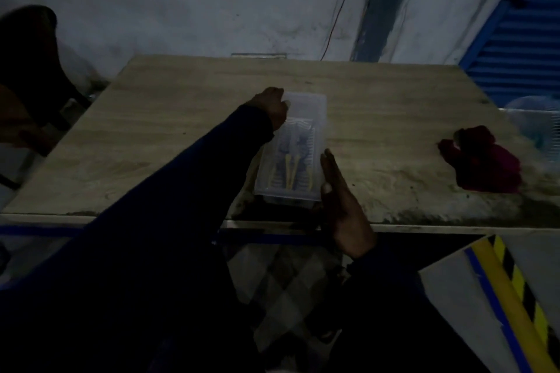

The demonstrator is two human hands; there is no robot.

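A clear plastic box [300, 118] with a lid lies lengthwise on the wooden table [151, 142], near its front edge. Through the lid I see several pieces of cutlery with pale yellow handles [289, 171]. My left hand [272, 106] reaches over the far left corner of the box, its fingers curled on the lid's edge. My right hand [342, 206] lies flat with straight fingers against the box's near right side.
A crumpled dark red cloth [481, 160] lies on the table's right part. A clear plastic container [536, 124] sits at the right edge. A dark chair [30, 76] stands at the left. A grey wall is behind the table, a blue shutter [521, 48] on the right.
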